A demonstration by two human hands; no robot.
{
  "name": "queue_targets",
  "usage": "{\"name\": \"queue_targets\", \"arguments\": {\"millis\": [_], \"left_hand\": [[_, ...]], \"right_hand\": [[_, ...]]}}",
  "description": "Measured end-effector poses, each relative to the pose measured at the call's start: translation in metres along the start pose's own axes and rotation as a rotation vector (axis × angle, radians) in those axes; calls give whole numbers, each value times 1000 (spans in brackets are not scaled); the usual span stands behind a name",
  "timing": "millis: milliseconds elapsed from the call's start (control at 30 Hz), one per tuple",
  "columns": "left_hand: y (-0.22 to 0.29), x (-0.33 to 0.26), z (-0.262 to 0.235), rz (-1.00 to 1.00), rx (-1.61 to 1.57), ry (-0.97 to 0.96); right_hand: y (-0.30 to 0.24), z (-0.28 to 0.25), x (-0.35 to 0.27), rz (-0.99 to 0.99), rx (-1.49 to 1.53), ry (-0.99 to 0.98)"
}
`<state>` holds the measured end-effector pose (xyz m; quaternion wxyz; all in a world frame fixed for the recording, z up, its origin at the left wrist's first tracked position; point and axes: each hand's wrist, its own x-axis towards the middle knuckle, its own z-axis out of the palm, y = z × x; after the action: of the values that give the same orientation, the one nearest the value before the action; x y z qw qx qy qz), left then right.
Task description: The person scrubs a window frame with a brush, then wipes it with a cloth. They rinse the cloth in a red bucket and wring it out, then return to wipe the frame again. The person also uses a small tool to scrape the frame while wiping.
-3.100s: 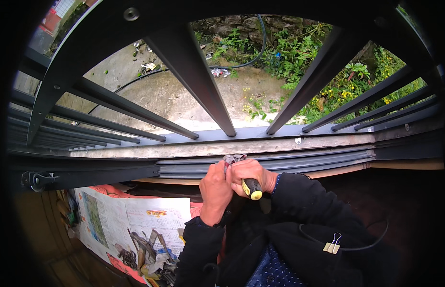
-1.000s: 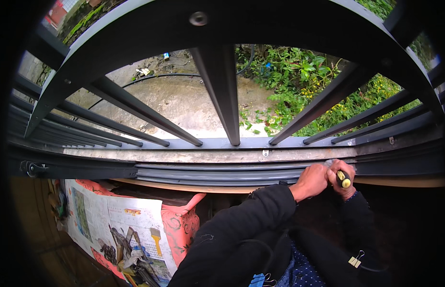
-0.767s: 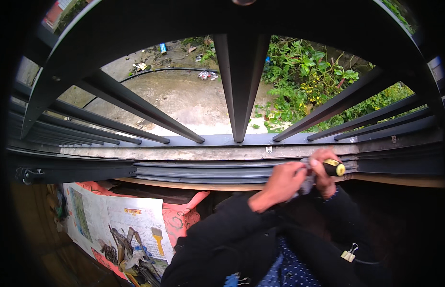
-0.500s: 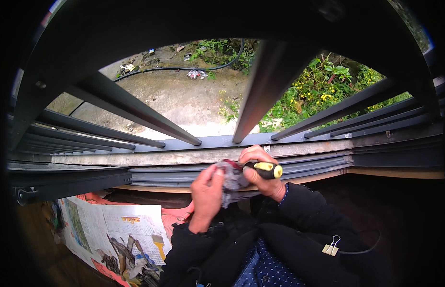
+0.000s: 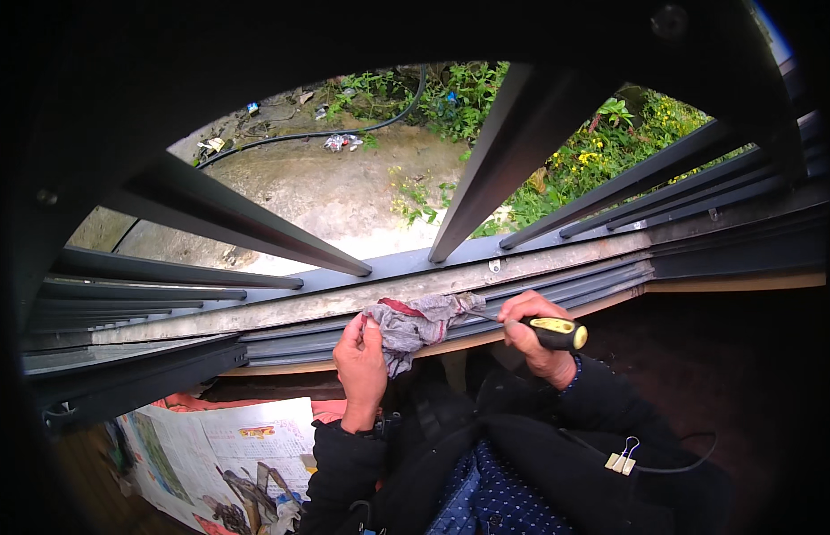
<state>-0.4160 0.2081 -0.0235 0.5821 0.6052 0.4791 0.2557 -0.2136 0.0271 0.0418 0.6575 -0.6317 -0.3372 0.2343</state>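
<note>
My left hand (image 5: 359, 367) is closed on a crumpled grey rag (image 5: 413, 332) with a red patch along its top. In my right hand (image 5: 535, 334) is a screwdriver (image 5: 558, 333) with a yellow and black handle, its butt turned to the right. The metal shaft runs left from my fingers to the rag, and its tip is hidden in the cloth. Both hands are over the grey window track (image 5: 299, 342), whose grooves run across the view below the sill.
Dark metal bars (image 5: 486, 169) slant up from the sill (image 5: 415, 292). Outside lie concrete ground, a black hose (image 5: 290, 136) and green plants. At lower left, newspaper (image 5: 201, 446) holds several worn tools (image 5: 254, 499). A binder clip (image 5: 622, 456) hangs on my jacket.
My right hand has moved right and slightly down, away from my left, baring the screwdriver's shaft. The rag is now stretched between the hands. The whole view has tilted a little.
</note>
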Motion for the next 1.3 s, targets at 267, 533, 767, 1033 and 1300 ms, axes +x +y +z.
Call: {"name": "queue_targets", "arguments": {"millis": [267, 533, 767, 1033, 1300], "left_hand": [[8, -13, -2, 27, -53, 2], [12, -24, -3, 160, 220, -26], [26, -31, 55, 173, 307, -184], [41, -49, 184, 258, 342, -440], [70, -83, 331, 369, 177, -769]], "right_hand": [[34, 30, -4, -68, -64, -48], [55, 59, 7, -278, -70, -270], [54, -1, 26, -254, -83, -434], [51, -162, 3, -122, -217, -149], [16, -289, 9, -123, -845, 7]]}}
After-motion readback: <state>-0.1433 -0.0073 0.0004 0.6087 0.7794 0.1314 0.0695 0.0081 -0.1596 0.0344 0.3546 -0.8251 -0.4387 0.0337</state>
